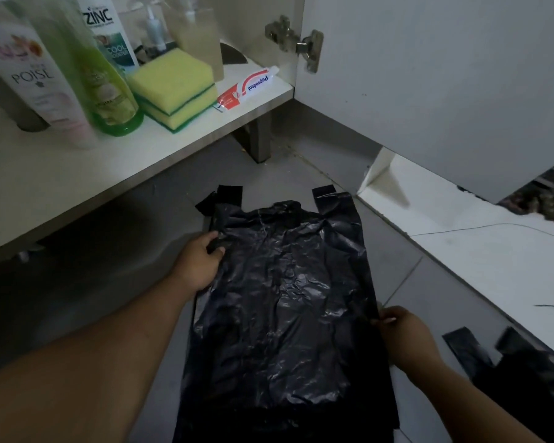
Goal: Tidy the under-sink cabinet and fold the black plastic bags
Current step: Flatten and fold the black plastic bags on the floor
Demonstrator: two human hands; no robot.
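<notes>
A black plastic bag [285,302] lies spread flat on the grey floor tiles, its two handles pointing toward the cabinet. My left hand [199,263] pinches the bag's left edge near the top. At the right edge, lower down, my right hand [400,327] grips the plastic. Another black bag [525,375] lies crumpled at the lower right. The open cabinet shelf [77,174] holds a white POISE tube [36,78], a green bottle [109,91], a ZINC bottle [109,30], two stacked yellow sponges [173,87] and a Pepsodent tube [247,89].
The white cabinet door [429,84] stands open at the right, its hinge [296,41] visible. A raised white ledge [480,251] runs along the right side. A cabinet leg [258,139] stands just beyond the bag's handles.
</notes>
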